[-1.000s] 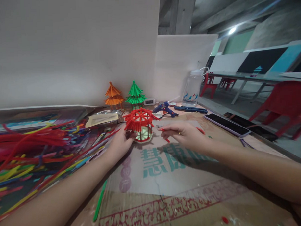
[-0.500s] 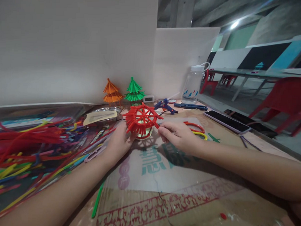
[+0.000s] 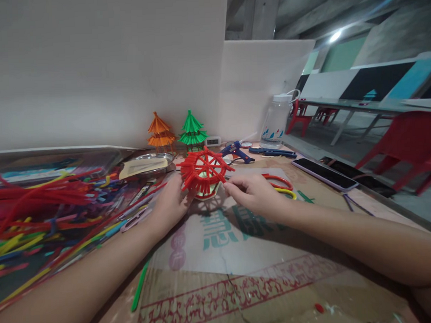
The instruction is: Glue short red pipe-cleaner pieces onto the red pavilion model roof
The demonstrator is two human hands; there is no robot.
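Two hands share the work on a small round pavilion of fuzzy red strips with a spoked, open roof and a pale base, held over the middle of the worktop; we cannot tell whether it rests there. The left hand's grip is closed on its left side, while the right hand's grip is narrow, fingertips pinching what looks like a short red strip against the roof's rim. We judge the step in hand to be fixing that strip beside the row already lining part of the rim. It seems to call for us to keep the left hand steady and press the strip in line until it bonds; the blue glue gun lies towards the far edge. Against the frame a second ago, our right hand has crossed from just beside the pavilion to its rim, the roof has tipped towards us, and the red-and-yellow scissor handles, largely covered then, now show.
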